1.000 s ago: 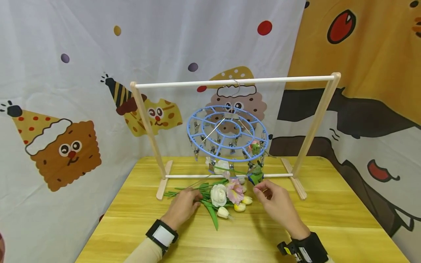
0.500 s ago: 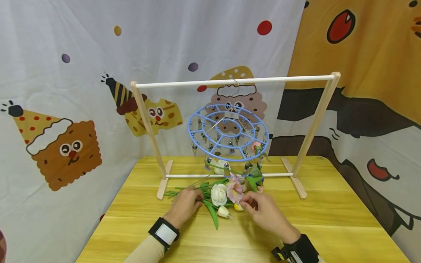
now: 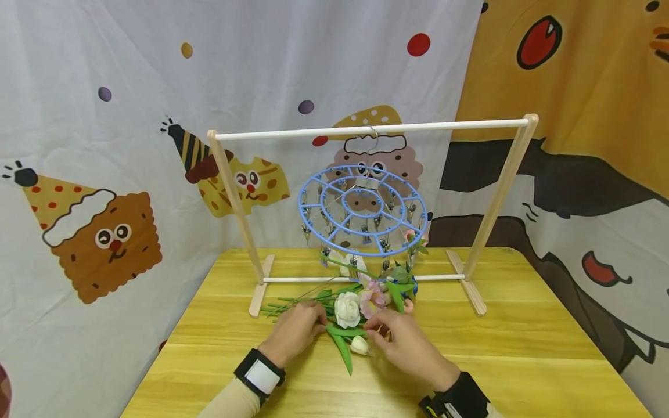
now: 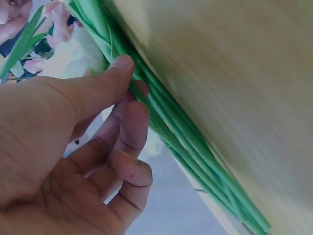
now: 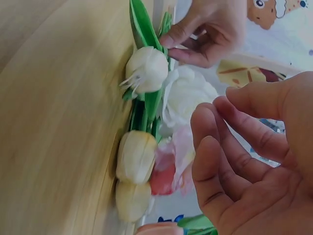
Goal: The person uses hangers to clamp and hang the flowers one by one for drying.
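In the head view my left hand [image 3: 300, 328] rests at the stems of an artificial flower bunch on the table. The left wrist view shows its thumb and forefinger pinching green stems [image 4: 166, 117]. A white tulip [image 5: 148, 71] with long leaves lies just past those fingertips. My right hand [image 3: 410, 345] hovers over the flower heads, fingers loosely bent, nothing visible between them in the right wrist view. Near it are a white rose [image 3: 347, 310], a pink flower [image 3: 372, 302] and pale yellow tulips [image 5: 137, 156]; the right hand hides these tulips in the head view.
Behind the bunch, a blue round clip hanger [image 3: 366, 254] hangs from the white top bar [image 3: 444, 125] of a wooden stand. Several clips dangle from it; some hold flowers, including a blue one [image 3: 407, 288] low at the right. A patterned cloth [image 3: 157, 69] covers the wall.
My right hand has moved left and slightly down, from beside the hanging blue flower to the white tulip. The hanger has turned slightly. My left hand has stayed almost in place.
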The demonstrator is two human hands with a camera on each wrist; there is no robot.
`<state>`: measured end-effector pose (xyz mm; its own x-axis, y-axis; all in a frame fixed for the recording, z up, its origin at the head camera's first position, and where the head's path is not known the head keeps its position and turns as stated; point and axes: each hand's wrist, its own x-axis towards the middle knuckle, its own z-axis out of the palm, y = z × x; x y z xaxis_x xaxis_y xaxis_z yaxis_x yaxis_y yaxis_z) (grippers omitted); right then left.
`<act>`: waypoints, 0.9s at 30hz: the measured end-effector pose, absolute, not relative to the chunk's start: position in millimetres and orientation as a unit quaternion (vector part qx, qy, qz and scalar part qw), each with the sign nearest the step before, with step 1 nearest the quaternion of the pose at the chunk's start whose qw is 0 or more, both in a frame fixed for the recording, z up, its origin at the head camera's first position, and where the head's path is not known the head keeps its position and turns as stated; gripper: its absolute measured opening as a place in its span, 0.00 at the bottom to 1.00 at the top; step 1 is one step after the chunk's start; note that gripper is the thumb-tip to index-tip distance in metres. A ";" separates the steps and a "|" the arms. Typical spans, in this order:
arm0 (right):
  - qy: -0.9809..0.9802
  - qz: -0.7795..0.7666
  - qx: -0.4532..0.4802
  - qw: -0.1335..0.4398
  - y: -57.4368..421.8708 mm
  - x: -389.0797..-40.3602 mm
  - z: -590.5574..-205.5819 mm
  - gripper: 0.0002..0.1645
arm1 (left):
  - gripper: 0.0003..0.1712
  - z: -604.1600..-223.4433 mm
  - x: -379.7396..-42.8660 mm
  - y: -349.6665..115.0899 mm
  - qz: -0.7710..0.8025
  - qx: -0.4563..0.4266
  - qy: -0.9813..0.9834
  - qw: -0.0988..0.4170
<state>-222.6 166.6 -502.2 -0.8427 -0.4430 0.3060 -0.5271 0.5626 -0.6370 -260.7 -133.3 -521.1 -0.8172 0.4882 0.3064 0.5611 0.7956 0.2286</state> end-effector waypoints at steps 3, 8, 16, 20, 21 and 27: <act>-0.883 0.371 0.279 0.064 159.3 -221.7 -500.7 0.06 | 0.10 -515.5 -255.9 -130.1 -0.157 -0.293 -0.935 0.126; -0.886 0.353 0.290 0.078 148.6 -220.1 -497.9 0.13 | 0.10 -504.3 -248.0 -122.4 -0.165 -0.329 -0.915 0.162; -0.888 0.311 0.313 0.129 140.4 -216.5 -495.8 0.15 | 0.09 -484.4 -236.8 -109.0 -0.158 -0.382 -0.883 0.222; -0.894 0.305 0.300 0.132 140.6 -216.2 -493.7 0.13 | 0.08 -477.8 -233.0 -104.8 -0.163 -0.392 -0.870 0.249; -0.896 0.308 0.293 0.128 141.1 -216.2 -493.1 0.13 | 0.09 -476.7 -232.6 -104.0 -0.164 -0.395 -0.867 0.255; -0.908 0.306 0.255 0.128 145.8 -217.2 -488.9 0.13 | 0.13 -474.1 -235.0 -104.6 -0.147 -0.372 -0.865 0.303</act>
